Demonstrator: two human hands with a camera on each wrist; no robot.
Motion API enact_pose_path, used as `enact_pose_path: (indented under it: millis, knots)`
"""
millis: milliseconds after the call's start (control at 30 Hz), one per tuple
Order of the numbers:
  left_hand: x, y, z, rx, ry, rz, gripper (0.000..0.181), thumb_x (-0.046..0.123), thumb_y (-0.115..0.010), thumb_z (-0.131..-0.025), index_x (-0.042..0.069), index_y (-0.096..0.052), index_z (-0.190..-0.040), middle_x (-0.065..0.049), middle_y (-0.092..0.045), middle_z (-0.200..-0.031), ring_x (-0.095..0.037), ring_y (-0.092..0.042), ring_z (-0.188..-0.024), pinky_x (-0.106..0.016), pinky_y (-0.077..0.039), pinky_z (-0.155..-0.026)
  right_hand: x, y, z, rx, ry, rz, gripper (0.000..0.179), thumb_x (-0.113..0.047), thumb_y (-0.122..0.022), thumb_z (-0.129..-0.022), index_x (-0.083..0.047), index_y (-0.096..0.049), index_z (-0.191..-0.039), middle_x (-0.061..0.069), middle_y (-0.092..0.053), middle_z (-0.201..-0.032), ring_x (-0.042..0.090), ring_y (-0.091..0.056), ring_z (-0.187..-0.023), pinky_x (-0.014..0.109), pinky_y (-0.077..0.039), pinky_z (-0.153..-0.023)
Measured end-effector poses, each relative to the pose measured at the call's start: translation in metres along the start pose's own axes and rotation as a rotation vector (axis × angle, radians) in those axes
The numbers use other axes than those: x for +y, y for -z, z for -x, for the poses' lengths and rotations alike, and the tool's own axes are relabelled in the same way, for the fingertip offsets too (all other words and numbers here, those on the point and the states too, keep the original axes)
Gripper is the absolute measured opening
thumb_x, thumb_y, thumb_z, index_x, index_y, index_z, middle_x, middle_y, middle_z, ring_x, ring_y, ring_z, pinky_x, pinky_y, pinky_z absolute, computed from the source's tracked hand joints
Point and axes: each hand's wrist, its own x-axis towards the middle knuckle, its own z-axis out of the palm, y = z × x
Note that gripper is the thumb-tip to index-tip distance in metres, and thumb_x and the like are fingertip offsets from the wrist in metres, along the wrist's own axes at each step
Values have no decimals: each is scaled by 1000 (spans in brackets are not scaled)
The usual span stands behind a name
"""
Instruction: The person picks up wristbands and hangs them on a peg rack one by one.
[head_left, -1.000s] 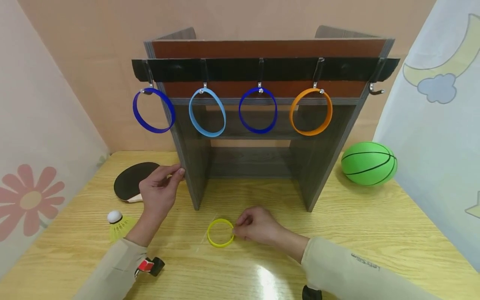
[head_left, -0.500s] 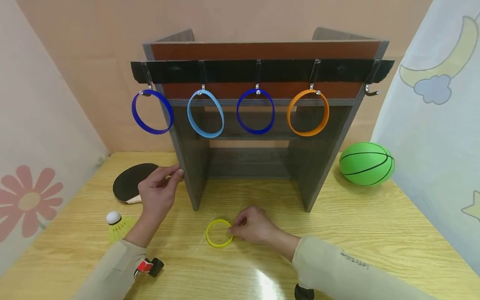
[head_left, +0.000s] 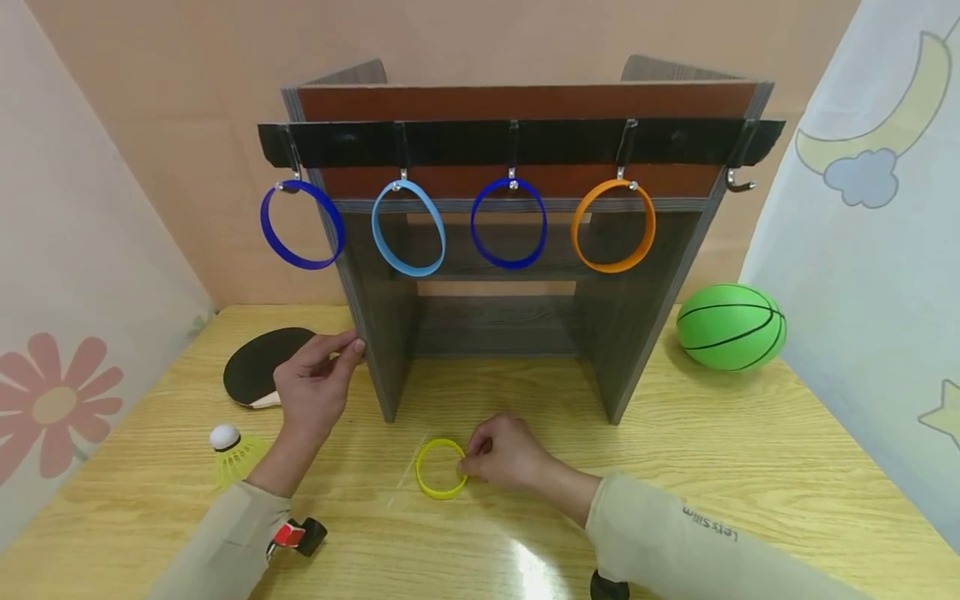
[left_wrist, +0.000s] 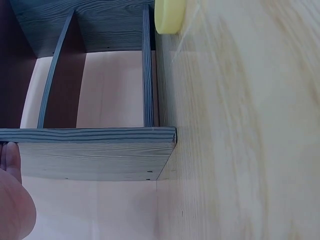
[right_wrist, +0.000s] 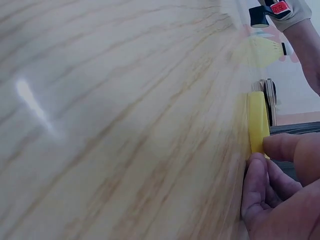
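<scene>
In the head view my right hand pinches the right side of a thin yellow ring, which lies on or very near the table. The right wrist view shows the thumb and fingers closing on that yellow band. My left hand holds the left side panel of a grey wooden shelf, thumb and bent fingers at its front edge. Hanging from hooks along a black strip are a dark blue ring, a light blue ring, another dark blue ring and an orange ring.
A bare hook sits at the strip's right end. Left of the shelf lie a black table tennis paddle and a yellow shuttlecock. A green ball rests on the right, near the patterned wall panel.
The head view has shifted slightly. The yellow ring has moved a little to the right and nearer, still between the right fingers. The left hand keeps its place on the shelf panel.
</scene>
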Motion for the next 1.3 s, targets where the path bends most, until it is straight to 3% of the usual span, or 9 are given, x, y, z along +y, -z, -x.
enact_pose_path:
  millis: [200,500,800,1033,1300]
  knots:
    - [-12,5,4,-1,-8,23,13,-15,-66,-81,-24,-62,-89,-23,-64,-78,-13,-66,-71,-21,-56,-66,4,-2,1,38,12,26,9,-5,-71,-73,-10,-65,-68,-6,-55,-59,7,-50,-53,22,-45,-47]
    - [-9,5,3,0,-15,-10,15,-10,-67,-82,-22,-64,-89,-24,-64,-78,-13,-66,-70,-21,-56,-65,5,-2,2,27,8,-27,7,-3,-67,-73,-9,-65,-70,-5,-57,-60,9,-53,-54,23,-47,-48]
    - [-9,4,2,-9,-5,20,13,-12,-66,-82,-23,-63,-89,-23,-64,-78,-14,-66,-70,-23,-56,-66,11,8,8,-99,-44,-211,3,0,-63,-79,-2,-63,-76,4,-59,-66,16,-59,-56,27,-53,-50]
    - [-13,6,3,-11,-19,-18,13,-13,-67,-81,-23,-63,-89,-24,-64,-78,-13,-66,-69,-21,-56,-65,19,23,29,-195,-120,-359,3,2,-64,-81,1,-62,-80,8,-59,-67,19,-61,-55,32,-56,-51]
    - [-13,5,3,-11,-16,-3,11,-15,-66,-81,-23,-63,-89,-24,-64,-78,-15,-66,-69,-21,-56,-64,26,48,53,-241,-131,-513,10,3,-67,-82,7,-58,-84,13,-60,-79,30,-66,-72,38,-58,-65]
